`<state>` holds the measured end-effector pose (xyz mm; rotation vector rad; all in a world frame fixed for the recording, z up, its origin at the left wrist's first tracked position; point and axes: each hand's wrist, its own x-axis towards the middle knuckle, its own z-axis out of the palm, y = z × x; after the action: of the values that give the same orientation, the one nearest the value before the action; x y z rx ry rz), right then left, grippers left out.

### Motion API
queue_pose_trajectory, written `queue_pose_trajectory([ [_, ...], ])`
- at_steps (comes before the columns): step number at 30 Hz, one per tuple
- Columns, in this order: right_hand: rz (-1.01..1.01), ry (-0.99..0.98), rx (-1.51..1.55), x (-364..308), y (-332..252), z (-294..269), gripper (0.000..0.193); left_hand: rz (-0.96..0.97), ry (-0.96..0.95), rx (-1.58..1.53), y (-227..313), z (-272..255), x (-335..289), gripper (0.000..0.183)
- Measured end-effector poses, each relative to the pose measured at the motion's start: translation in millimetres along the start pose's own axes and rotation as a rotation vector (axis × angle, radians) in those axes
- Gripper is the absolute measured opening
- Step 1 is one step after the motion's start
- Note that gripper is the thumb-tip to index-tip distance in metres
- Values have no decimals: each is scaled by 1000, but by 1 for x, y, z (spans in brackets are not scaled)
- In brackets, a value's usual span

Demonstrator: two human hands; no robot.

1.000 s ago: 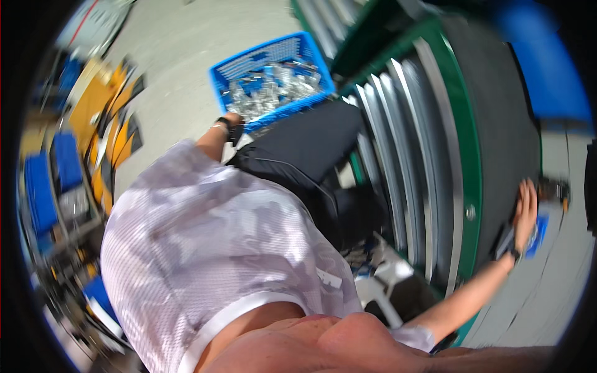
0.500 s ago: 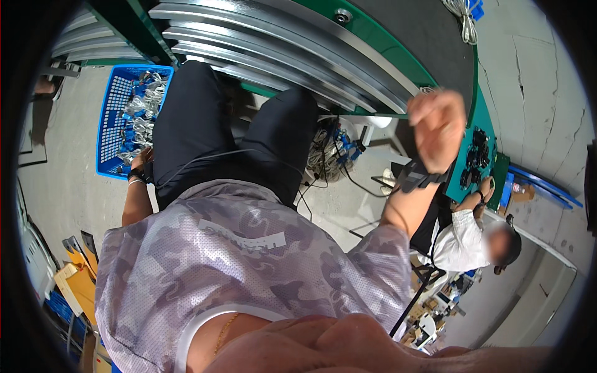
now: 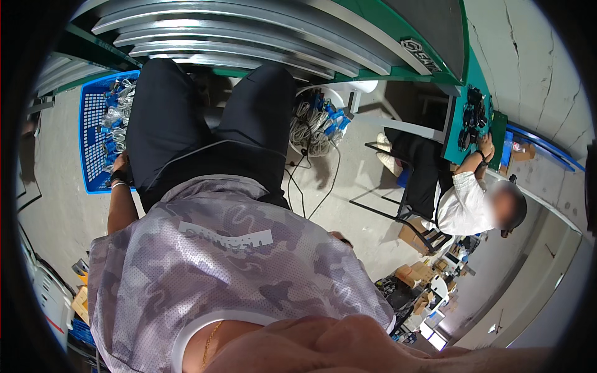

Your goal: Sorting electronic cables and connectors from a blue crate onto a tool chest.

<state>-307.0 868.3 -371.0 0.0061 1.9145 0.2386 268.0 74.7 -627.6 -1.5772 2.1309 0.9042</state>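
My left hand (image 3: 120, 165) reaches down beside my left thigh to the near end of a blue plastic basket (image 3: 93, 137). Its fingers are largely hidden, and I cannot tell whether they hold anything. Bundled pale cables (image 3: 115, 117) with blue connectors fill the basket. Of my right hand (image 3: 339, 237), only a small piece with a dark band shows past the right side of my shirt. Its fingers are out of sight, so what it touches cannot be told.
A green-edged bench (image 3: 451, 37) with metal slats (image 3: 249, 31) stands before my knees. Right of my legs is a white bucket (image 3: 339, 99) of coiled cables. Black cords (image 3: 303, 180) trail on the floor. A person (image 3: 463, 199) sits at a teal surface (image 3: 463, 102) holding black parts.
My right hand has dropped from above the bench's right end to beside my torso, mostly out of sight. The view has shifted right. My left hand stays by the basket.
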Motion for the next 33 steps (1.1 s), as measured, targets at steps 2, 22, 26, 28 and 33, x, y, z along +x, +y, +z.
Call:
queue_pose_trajectory([
  [2,217,-22,659,2,1,24,37,77,42,-119,2,-15,-4,40],
  [22,-60,812,559,140,-305,-75,44,-43,206,-1183,166,-247,-92,37],
  [26,-193,887,592,131,-322,-73,39,346,344,-878,249,-304,-128,42],
  [28,-247,821,557,126,-330,-77,39,472,404,-771,303,-330,-146,41],
  [33,-374,847,539,108,-321,-85,39,716,558,-526,414,-370,-181,33],
])
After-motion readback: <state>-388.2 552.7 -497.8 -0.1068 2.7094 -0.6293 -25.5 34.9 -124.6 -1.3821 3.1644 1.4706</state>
